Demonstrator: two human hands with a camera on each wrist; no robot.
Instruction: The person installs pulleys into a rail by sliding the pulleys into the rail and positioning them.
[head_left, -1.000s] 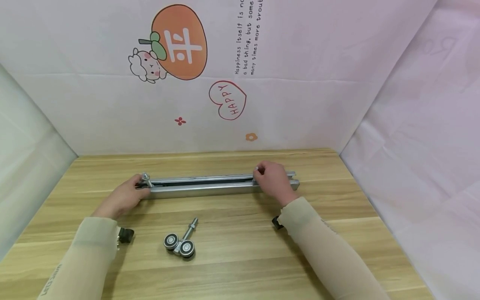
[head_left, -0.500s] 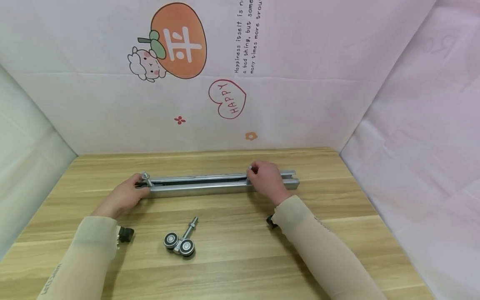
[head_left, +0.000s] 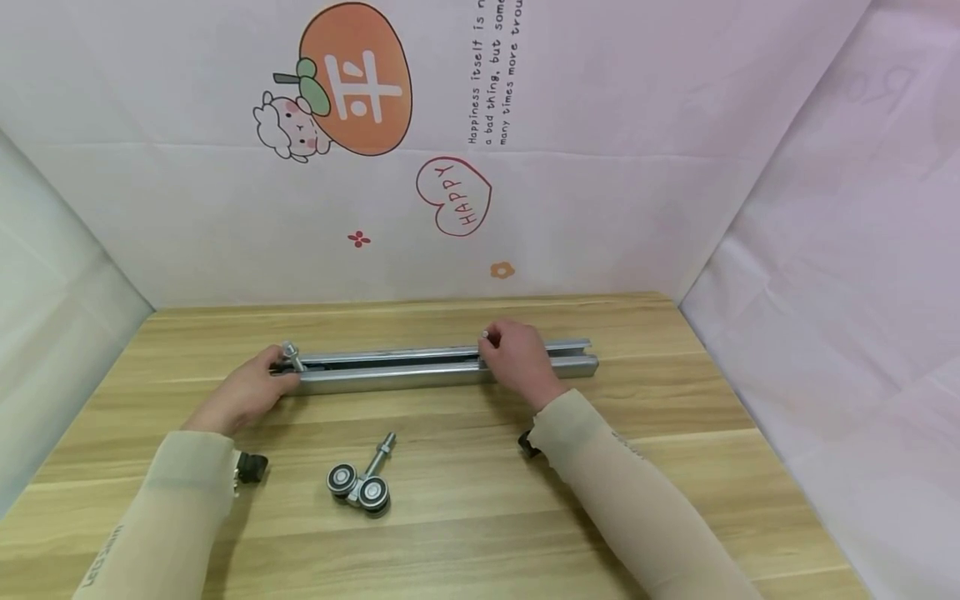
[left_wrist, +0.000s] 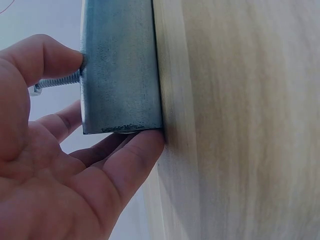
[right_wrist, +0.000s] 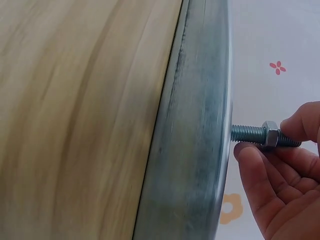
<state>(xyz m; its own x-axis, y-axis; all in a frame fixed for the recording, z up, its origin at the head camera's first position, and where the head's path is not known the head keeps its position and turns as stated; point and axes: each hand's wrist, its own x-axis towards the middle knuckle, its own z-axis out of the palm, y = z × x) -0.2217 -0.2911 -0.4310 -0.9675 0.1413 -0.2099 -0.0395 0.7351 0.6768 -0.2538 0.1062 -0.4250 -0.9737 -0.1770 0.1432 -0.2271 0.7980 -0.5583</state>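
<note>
A metal rail [head_left: 390,382] with a slot along its top lies across the table. My left hand [head_left: 247,392] grips its left end, the thumb on the upper edge and fingers at the end face in the left wrist view [left_wrist: 75,155]. Beside that thumb a bolt [head_left: 293,357] sticks up from the slot. Right of the rail's middle, my right hand [head_left: 519,358] pinches a second upright bolt; the right wrist view shows this threaded bolt [right_wrist: 248,133] with a nut [right_wrist: 270,134] between thumb and fingers. Whatever the bolts join inside the rail is mostly hidden.
A loose roller piece [head_left: 358,487] with several wheels and a threaded bolt lies on the wooden table [head_left: 465,533] in front of the rail. A printed white cloth [head_left: 600,225] stands behind the table, with white cloth at both sides.
My right hand has moved left along the rail, and the bolt it pinches has moved with it. The left hand, the rail and the loose roller piece have stayed in place.
</note>
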